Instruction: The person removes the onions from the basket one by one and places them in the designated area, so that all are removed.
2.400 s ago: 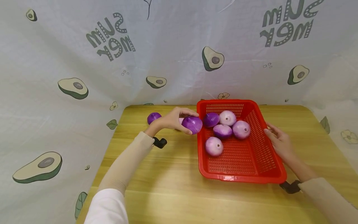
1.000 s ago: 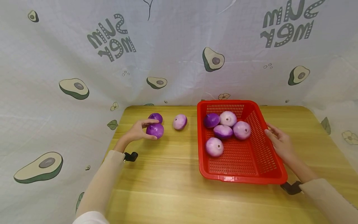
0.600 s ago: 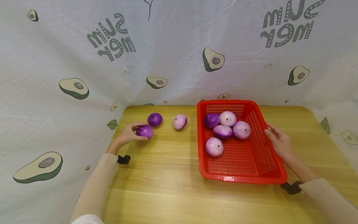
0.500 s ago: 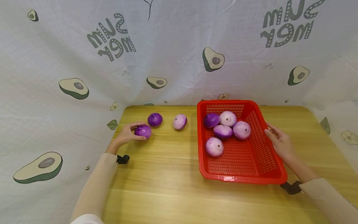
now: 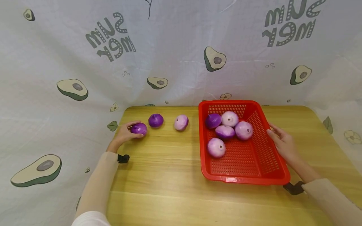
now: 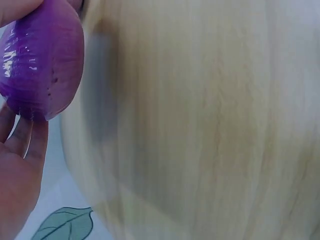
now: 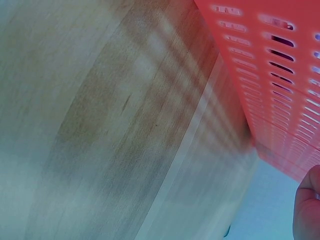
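At the table's left side my left hand [image 5: 124, 133] grips a purple onion [image 5: 139, 129] between thumb and fingers. The left wrist view shows this onion [image 6: 42, 60] up close, smooth and shiny, with fingertips under it; whether it touches the table I cannot tell. Just beyond it lies another purple onion [image 5: 156, 120], and to the right a paler onion [image 5: 181, 122]. My right hand [image 5: 284, 142] holds the right rim of a red plastic basket [image 5: 243, 180], its thumb on the rim and some fingers hidden behind the wall. Several onions [image 5: 225, 132] rest in the basket's left and far part.
The wooden table [image 5: 158, 194] runs up to a hanging white cloth [image 5: 175, 37] printed with avocados, behind and at both sides. Beneath the right wrist view's slotted basket wall [image 7: 285, 90], bare wood stretches toward the table edge.
My left hand has carried the purple onion leftward from beside the basket, past the other loose onions, to the table's left side. My right hand and the basket stay put.
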### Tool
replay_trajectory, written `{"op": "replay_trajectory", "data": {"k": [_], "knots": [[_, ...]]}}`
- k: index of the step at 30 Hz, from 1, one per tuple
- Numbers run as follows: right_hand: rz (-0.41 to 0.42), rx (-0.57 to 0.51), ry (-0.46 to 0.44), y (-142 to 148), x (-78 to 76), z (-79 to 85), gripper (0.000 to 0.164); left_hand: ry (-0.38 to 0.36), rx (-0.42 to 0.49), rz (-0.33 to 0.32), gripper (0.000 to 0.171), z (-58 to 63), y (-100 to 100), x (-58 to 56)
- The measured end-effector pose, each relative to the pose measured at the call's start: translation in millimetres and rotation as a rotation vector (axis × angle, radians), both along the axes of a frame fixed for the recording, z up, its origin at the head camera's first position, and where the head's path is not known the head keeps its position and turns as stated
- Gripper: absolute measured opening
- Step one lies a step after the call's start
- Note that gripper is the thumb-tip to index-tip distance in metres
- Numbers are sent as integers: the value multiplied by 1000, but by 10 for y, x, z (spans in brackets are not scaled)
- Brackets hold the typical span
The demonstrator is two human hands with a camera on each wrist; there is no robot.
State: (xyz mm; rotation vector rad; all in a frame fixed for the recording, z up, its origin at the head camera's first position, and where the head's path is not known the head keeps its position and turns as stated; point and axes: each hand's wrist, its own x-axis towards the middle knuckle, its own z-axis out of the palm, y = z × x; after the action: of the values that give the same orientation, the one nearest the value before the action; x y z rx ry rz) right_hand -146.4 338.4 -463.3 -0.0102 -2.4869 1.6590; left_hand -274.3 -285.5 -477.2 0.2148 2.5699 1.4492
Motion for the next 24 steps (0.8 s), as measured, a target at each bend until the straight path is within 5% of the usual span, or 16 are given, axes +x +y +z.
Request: {"op": "replay_trajectory", "data": {"k": [15, 24], "knots": [[-8, -28, -2, 34, -27, -45, 56, -21, 0, 243, 77, -160, -37, -168], [-15, -17, -7, 30, -40, -40, 57, 24, 24, 329, 77, -179, 13, -206]]}}
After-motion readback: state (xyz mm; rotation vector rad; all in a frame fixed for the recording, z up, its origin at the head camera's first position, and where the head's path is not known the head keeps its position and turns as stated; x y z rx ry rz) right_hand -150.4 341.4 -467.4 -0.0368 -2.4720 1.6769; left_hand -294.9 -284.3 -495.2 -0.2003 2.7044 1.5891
